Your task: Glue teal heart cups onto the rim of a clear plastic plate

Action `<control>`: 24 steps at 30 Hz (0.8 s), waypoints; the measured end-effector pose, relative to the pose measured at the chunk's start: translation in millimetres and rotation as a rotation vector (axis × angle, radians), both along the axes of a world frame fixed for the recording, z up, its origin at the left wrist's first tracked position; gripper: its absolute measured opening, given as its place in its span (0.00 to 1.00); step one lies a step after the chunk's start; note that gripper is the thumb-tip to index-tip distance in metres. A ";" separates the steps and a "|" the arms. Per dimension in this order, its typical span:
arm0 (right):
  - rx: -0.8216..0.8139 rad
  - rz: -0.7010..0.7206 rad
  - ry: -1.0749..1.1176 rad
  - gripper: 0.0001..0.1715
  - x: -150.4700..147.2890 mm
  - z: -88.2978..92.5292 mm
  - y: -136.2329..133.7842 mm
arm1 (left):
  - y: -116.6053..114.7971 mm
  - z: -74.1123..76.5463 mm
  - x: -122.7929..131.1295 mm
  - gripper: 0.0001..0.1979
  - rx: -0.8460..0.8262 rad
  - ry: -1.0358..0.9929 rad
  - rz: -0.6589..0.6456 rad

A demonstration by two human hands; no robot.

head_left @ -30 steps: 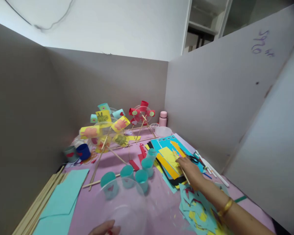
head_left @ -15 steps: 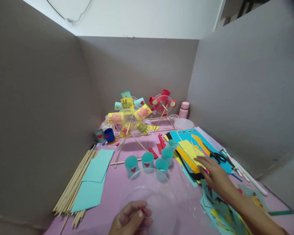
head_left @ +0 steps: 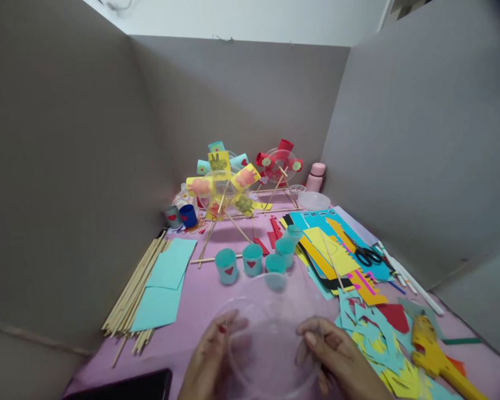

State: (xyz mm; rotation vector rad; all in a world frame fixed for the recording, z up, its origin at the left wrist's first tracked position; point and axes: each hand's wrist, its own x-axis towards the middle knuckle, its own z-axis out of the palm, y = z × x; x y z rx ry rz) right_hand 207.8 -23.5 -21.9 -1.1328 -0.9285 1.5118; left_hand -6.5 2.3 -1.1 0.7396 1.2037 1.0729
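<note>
A clear round plastic lid [head_left: 270, 347] is between my hands, low in the middle, with a second clear rim seeming to overlap it. My left hand [head_left: 210, 353] grips its left side, fingers curled at the edge and partly seen through the plastic. On the right rim, my right hand [head_left: 337, 353] closes with thumb in front and fingers partly hidden behind. Just beyond the lid stand several light-blue paper cups [head_left: 226, 266], some bearing red hearts. Behind them is a stick-framed wheel [head_left: 225, 191] with yellow paper cups around a clear disc.
Wooden sticks [head_left: 127, 294] and light-blue sheets [head_left: 160, 305] lie left. To the right are black scissors [head_left: 367, 255], coloured sheets [head_left: 333, 253], paper scraps [head_left: 370, 328] and a yellow glue gun [head_left: 435, 353]. A red wheel [head_left: 280, 164] and pink bottle [head_left: 315, 178] stand behind. Grey panels enclose the table.
My right hand has come back from the coloured sheets to the lid's right rim. The stick it was touching lies across the yellow sheet. The view has tilted down, showing the glue gun.
</note>
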 end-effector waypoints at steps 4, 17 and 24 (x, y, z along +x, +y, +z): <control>0.257 -0.195 -0.413 0.12 28.6 -12.9 -12.4 | 14.2 -9.4 -32.0 0.31 0.251 0.658 0.018; 0.652 -0.254 -1.028 0.19 47.7 -50.2 -22.8 | 31.1 -50.6 -36.5 0.29 0.466 1.352 -0.304; 0.689 -0.292 -1.165 0.21 70.5 -54.9 -21.3 | 46.7 -47.1 -51.0 0.15 0.353 0.990 -0.212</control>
